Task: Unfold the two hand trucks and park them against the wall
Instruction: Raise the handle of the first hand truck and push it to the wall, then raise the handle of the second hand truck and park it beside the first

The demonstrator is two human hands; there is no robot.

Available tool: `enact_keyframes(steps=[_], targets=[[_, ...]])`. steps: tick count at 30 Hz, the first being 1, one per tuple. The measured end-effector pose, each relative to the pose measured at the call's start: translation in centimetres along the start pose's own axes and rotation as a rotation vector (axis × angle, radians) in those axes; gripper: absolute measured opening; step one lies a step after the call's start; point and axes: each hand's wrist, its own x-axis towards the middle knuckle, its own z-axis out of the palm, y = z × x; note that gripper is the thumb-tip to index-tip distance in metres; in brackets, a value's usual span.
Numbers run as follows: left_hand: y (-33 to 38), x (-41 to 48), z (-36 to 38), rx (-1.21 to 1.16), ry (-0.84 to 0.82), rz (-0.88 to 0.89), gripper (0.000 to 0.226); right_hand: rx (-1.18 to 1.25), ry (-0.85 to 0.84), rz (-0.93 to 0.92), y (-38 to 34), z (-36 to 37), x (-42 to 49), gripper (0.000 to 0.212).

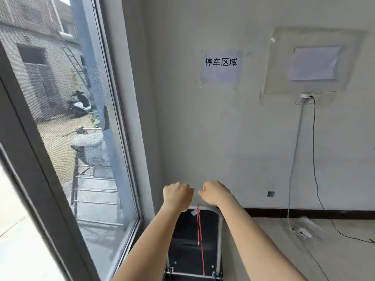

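One hand truck (190, 240) stands below me in the corner, close to the white wall (223, 128). It has a black plate, a silver tube frame and a red elastic cord hanging down its middle. My left hand (177, 194) and my right hand (215, 192) are side by side, fingers curled, above the top bar of the frame. The hands hide the handle, so the grip itself does not show. A second hand truck is not in view.
A tall window (81, 138) runs along the left. A paper sign (221, 65) is taped on the wall ahead. A socket (306, 97) with cables hangs at right, leading to a power strip (302, 232) on the floor.
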Motion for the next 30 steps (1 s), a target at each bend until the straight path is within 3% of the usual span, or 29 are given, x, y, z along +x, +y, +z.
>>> enact_keyframes(steps=[7, 11, 15, 22, 30], targets=[[5.3, -6.4, -2.6, 0.000, -0.036, 0.175, 0.021, 0.017, 0.052, 0.104, 3.5, -2.3, -10.9, 0.026], [11.5, -10.1, -3.7, -0.032, -0.025, 0.371, 0.022, 0.065, 0.147, 0.305, 9.6, -3.0, -19.3, 0.039], [21.3, -17.0, -4.5, -0.138, -0.006, 0.590, 0.034, 0.115, 0.242, 0.547, 16.2, -3.0, -31.6, 0.024], [40.6, -35.7, -8.6, -0.204, -0.076, 1.055, 0.041, 0.125, 0.329, 1.041, 25.2, -1.1, -58.1, 0.038], [52.8, -62.9, -14.0, -0.224, -0.068, 1.449, 0.044, 0.189, 0.460, 1.474, 28.0, 5.3, -89.6, 0.038]])
